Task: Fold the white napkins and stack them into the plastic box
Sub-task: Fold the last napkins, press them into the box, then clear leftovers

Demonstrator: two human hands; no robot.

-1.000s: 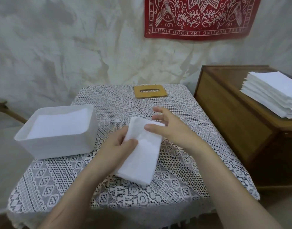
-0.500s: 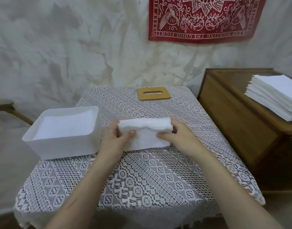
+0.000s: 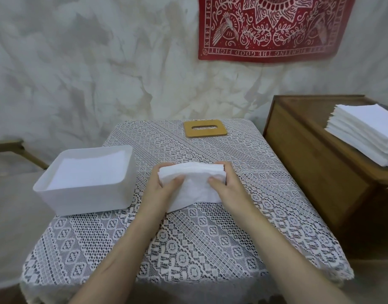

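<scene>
Your left hand [image 3: 161,189] and right hand [image 3: 227,189] each pinch the folded napkin [image 3: 194,185], fingers clamped on its ends, just beside the plastic box [image 3: 85,200] on the counter [image 3: 188,249].

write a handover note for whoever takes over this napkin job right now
Left hand pinches the napkin at its left end.
Right hand pinches its right end.
The napkin is mid-table, partly folded, right of the plastic box, not in it.
Done: a pile of folded ones lies in the box.
Left: finish this fold, put it in the box, then fold the stack on the wooden cabinet.
</scene>
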